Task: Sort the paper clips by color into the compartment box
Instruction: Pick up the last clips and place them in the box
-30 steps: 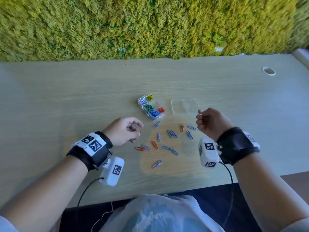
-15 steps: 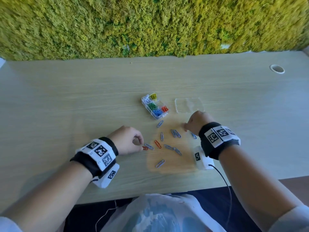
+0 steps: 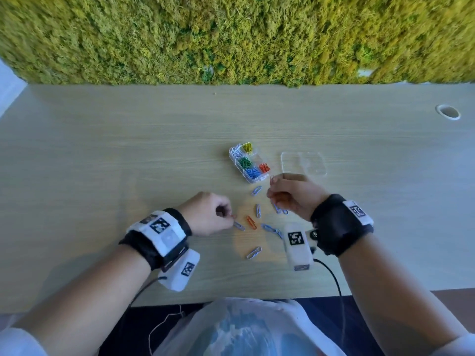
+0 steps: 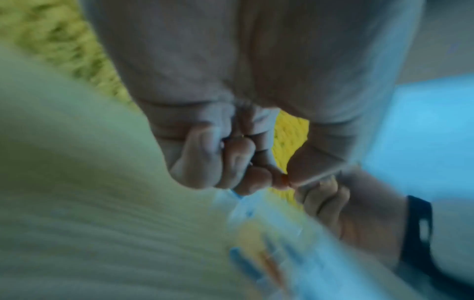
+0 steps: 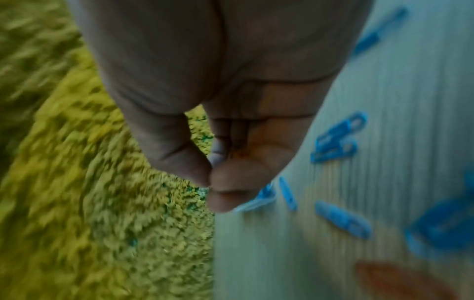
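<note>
The clear compartment box [image 3: 248, 164] lies mid-table with white, yellow, green, blue and orange clips in separate cells. Just right of its near end, my right hand [image 3: 273, 189] is raised and pinches an orange paper clip [image 3: 272, 179]. My left hand [image 3: 228, 215] is low on the table, its fingers [image 4: 256, 178] curled, pinching another orange clip [image 3: 234, 216] by its end. Loose on the wood between the hands lie several blue clips [image 3: 258, 210] and one orange clip [image 3: 251, 222]. Both wrist views are blurred; blue clips [image 5: 338, 138] show beside the right fingers [image 5: 231, 182].
The box's clear lid [image 3: 303, 165] lies flat just right of the box. A moss wall [image 3: 231, 37] backs the table. A cable hole [image 3: 447, 112] sits at the far right. The table's front edge [image 3: 257, 301] is close to my body.
My right hand has come up off the table with an orange clip and moved toward the box. My left hand has closed on the orange clip at the left of the scatter.
</note>
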`<action>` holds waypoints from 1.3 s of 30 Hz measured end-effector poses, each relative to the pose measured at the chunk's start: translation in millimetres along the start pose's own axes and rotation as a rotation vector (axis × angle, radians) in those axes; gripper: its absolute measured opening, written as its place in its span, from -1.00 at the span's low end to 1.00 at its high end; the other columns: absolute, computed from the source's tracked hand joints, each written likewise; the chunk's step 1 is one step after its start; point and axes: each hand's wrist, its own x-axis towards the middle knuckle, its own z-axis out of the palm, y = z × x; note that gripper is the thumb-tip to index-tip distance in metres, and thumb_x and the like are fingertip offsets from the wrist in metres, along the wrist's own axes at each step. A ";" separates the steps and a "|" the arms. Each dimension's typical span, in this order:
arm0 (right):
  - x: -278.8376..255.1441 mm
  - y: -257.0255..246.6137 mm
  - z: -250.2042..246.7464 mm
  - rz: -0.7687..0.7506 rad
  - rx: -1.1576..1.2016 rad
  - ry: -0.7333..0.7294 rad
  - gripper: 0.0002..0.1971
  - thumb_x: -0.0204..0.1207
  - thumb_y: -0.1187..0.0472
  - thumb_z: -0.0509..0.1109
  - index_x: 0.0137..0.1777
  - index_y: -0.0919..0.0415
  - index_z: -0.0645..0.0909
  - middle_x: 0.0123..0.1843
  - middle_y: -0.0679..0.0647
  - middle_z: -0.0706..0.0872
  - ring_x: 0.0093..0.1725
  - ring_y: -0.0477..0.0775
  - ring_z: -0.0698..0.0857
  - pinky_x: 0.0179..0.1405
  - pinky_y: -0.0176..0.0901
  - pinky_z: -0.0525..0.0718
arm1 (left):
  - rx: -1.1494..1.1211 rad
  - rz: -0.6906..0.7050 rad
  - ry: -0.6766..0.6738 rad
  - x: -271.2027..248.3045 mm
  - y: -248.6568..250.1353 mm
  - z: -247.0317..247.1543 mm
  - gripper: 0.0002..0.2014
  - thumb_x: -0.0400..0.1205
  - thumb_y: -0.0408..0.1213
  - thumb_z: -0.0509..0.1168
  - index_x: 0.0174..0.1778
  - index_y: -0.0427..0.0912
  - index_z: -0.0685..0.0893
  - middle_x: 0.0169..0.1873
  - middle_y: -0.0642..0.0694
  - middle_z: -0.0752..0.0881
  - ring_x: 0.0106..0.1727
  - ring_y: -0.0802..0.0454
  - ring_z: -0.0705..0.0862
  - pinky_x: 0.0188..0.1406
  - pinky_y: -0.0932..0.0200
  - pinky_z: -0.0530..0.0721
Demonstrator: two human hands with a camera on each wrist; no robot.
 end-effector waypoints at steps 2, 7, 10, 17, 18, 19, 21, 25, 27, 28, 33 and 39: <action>-1.2 1.5 3.6 0.018 0.296 -0.071 -0.77 0.55 0.52 0.18 -0.23 0.24 0.53 -0.49 0.09 0.69 -0.59 -0.07 0.65 -0.66 -0.39 0.59 | -0.499 -0.034 -0.056 -2.5 4.0 -4.0 -0.90 0.36 -0.21 0.34 -0.42 -0.05 0.54 -0.53 0.02 0.49 -0.55 0.10 0.36 -0.55 0.30 0.35; -4.0 7.2 12.8 0.054 0.377 -0.147 -0.68 0.55 0.50 0.02 -0.11 0.20 0.57 -0.45 0.08 0.69 -0.53 -0.04 0.65 -0.58 -0.37 0.62 | -1.214 -0.035 -0.147 -2.6 11.2 -11.2 -0.87 0.25 -0.43 0.05 -0.35 -0.19 0.41 -0.50 -0.07 0.51 -0.61 0.12 0.38 -0.70 0.37 0.26; -7.1 8.9 20.1 0.055 0.174 -0.150 -0.73 0.53 0.48 0.10 -0.20 0.20 0.56 -0.43 0.09 0.64 -0.54 -0.05 0.59 -0.62 -0.35 0.54 | -1.189 -0.108 -0.097 5.0 11.5 -8.8 -0.84 0.22 -0.43 0.05 -0.33 -0.19 0.44 -0.50 -0.08 0.46 -0.60 0.09 0.39 -0.71 0.36 0.27; -12.5 8.8 40.8 -0.118 -1.197 -0.018 -0.85 0.47 0.10 0.40 -0.14 0.14 0.75 -0.22 0.02 0.68 -0.25 -0.01 0.61 -0.26 -0.21 0.53 | -0.520 -0.161 -0.021 23.1 17.9 -4.8 -0.83 0.59 -0.46 0.11 -0.14 -0.11 0.53 -0.48 -0.05 0.46 -0.49 0.01 0.42 -0.65 0.27 0.36; -12.7 10.8 45.3 -0.135 -1.366 0.002 -0.78 0.51 0.05 0.36 -0.06 0.16 0.75 -0.12 0.05 0.70 -0.13 0.04 0.65 -0.20 -0.20 0.53 | -0.452 -0.140 -0.026 25.1 20.6 -7.2 -0.85 0.60 -0.41 0.12 -0.12 -0.07 0.52 -0.46 -0.02 0.48 -0.45 0.02 0.44 -0.60 0.24 0.39; -11.9 13.7 49.5 -0.153 -1.485 0.008 -0.72 0.56 0.01 0.30 -0.01 0.19 0.73 -0.05 0.08 0.72 -0.03 0.10 0.67 -0.15 -0.18 0.55 | -0.384 -0.114 -0.023 27.6 24.1 -9.9 -0.87 0.61 -0.37 0.12 -0.11 -0.05 0.52 -0.43 0.01 0.49 -0.43 0.05 0.45 -0.55 0.22 0.41; -7.4 21.4 54.0 -0.162 -1.534 0.036 -0.69 0.60 0.00 0.23 -0.17 0.22 0.64 -0.16 0.11 0.66 -0.04 0.17 0.67 -0.20 -0.16 0.56 | -0.209 -0.053 -0.001 33.9 31.7 -15.2 -0.89 0.64 -0.31 0.12 -0.04 -0.04 0.52 -0.33 0.08 0.51 -0.36 0.13 0.49 -0.42 0.25 0.43; -1.6 31.9 55.3 -0.113 -1.439 0.061 -0.58 0.54 0.04 0.24 -0.51 0.16 0.26 -0.45 0.06 0.35 -0.28 0.16 0.52 -0.44 -0.20 0.48 | 0.057 0.031 0.018 54.3 46.9 -23.4 -0.79 0.64 -0.36 0.07 0.12 -0.05 0.51 -0.26 0.10 0.52 -0.35 0.13 0.48 -0.38 0.22 0.41; -4.5 29.8 53.2 -0.088 -1.377 0.040 -0.61 0.51 0.06 0.24 -0.49 0.20 0.29 -0.45 0.08 0.38 -0.35 0.13 0.47 -0.50 -0.23 0.42 | 0.115 0.058 0.013 67.5 55.3 -25.9 -0.75 0.62 -0.43 0.06 0.14 -0.09 0.51 -0.30 0.10 0.48 -0.38 0.14 0.44 -0.45 0.25 0.38; -7.4 27.7 50.5 -0.084 -1.318 0.028 -0.65 0.50 0.06 0.26 -0.45 0.22 0.35 -0.41 0.09 0.43 -0.35 0.12 0.47 -0.48 -0.22 0.42 | 0.145 0.077 0.016 73.2 61.2 -27.7 -0.72 0.60 -0.47 0.07 0.15 -0.12 0.51 -0.27 0.09 0.48 -0.33 0.11 0.46 -0.42 0.26 0.43; -23.6 20.2 26.5 -0.074 -0.922 0.058 -0.77 0.38 0.19 0.39 -0.44 0.08 0.42 -0.46 -0.05 0.53 -0.52 -0.05 0.48 -0.62 -0.35 0.44 | 0.266 0.138 0.027 102.0 80.8 -32.7 -0.72 0.51 -0.48 0.16 0.07 -0.10 0.53 -0.08 -0.01 0.56 -0.07 -0.05 0.53 -0.01 0.05 0.60; -26.2 25.2 1.4 -0.057 -0.589 0.069 -0.78 0.39 0.39 0.33 -0.27 0.02 0.58 -0.50 0.05 0.63 -0.59 -0.04 0.58 -0.30 -0.18 0.62 | 0.390 0.176 0.004 117.0 94.5 -28.4 -0.67 0.56 -0.47 0.21 0.21 -0.12 0.61 0.12 -0.08 0.66 0.09 -0.10 0.64 -0.02 0.19 0.55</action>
